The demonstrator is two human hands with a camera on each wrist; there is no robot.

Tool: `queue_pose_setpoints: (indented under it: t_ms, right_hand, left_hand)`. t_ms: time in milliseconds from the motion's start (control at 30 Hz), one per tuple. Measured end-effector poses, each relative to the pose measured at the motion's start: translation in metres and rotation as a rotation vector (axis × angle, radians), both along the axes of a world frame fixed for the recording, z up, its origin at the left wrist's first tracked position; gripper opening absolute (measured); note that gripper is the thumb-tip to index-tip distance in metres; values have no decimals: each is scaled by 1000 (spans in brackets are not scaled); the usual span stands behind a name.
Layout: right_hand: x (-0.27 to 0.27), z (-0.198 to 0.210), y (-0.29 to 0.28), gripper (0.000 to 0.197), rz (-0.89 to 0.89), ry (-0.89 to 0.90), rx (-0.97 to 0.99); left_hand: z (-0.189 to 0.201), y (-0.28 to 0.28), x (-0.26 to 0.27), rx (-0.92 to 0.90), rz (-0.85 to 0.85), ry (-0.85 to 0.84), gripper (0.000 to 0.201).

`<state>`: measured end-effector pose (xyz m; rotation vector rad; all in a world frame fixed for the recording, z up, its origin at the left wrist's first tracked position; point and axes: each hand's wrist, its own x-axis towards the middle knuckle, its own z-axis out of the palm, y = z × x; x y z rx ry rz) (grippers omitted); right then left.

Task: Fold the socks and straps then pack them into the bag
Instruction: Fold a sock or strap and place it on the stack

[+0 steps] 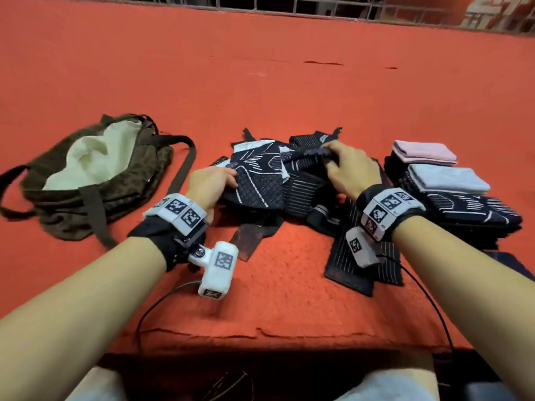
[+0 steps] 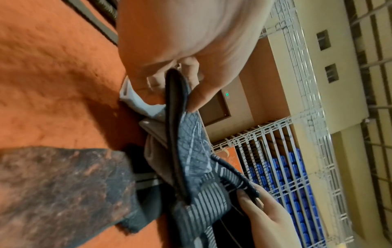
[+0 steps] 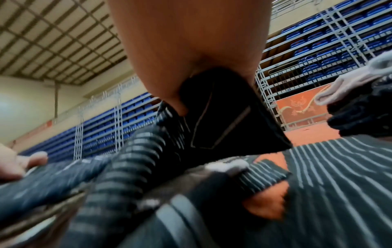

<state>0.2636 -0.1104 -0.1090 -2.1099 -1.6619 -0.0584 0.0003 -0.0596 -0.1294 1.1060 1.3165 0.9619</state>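
Note:
A heap of dark navy socks and straps with white patterns lies in the middle of the red mat. My left hand pinches one end of a navy patterned sock, thumb on top. My right hand grips the other end of the same dark piece at the heap's far right. The sock stretches between both hands just above the heap. An open brown bag with a cream lining lies to the left.
A stack of folded pieces, pink and white ones on top of navy ones, sits to the right. Long striped dark straps lie flat near my right wrist. The bag's handles trail toward the heap. A railing borders the far edge.

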Motion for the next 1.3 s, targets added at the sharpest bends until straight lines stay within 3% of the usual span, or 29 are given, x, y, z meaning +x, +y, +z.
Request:
queue_pose_setpoints:
  t_ms: [67,133,333,433,533,633,700,767,833,900,967,1033,1100,1167,1233,1300]
  right_hand:
    - [-2,16,1,31,11,91,159]
    - [-5,30,4,27,67,219,284]
    - [-20,72,0,15,198,568,613]
    - [-44,79,-22,8,356,640,409]
    - [-57,76,-45,9,470,657,231]
    - [-54,77,-56,3,565,865,125]
    - [-51,75,-58,6,576,1036,47]
    - [-50,65,-55,10,540,1109,-18]
    - [-49,52,-47,8,453,1086,-70]
    - [-44,38,-36,26,385,1020,-129]
    - [-43,29,-30,46,354,1028,-172]
    - [-41,26,-29,49,356,1113,-154]
    - [-35,25,-28,48,314,1123,-61]
    - [-27,26,-28,47,222,949,66]
    - [-21,25,-29,51,103,658,122]
    - [-22,24,-33,66,59,525,46]
  left_hand:
    - [7,-2,-9,-38,25,-63,19]
    - [3,2,-19,-74,55,-80,31]
    - [-5,-6,-33,-112,-8,-55,35]
    - [-8,-4,-38,-119,-87,-34,55]
    - [-12,-5,-43,-96,-123,62,37]
    - [-6,-10,-50,-146,-323,134,28]
    - [-1,-3,-56,-99,-416,354,40]
    - [5,2,-58,14,-355,591,55]
    - [5,2,-53,253,-240,702,73]
    - [10,-9,-39,489,-316,616,88]
    - [14,-22,-20,500,-501,474,85]
    - [16,-25,-2,492,-535,477,69]
    - [21,-26,8,502,-495,412,38]
    - [29,-28,11,410,-479,221,17]
    - [37,-29,11,217,-404,-13,17]
    - [43,-27,6,80,-304,-190,25]
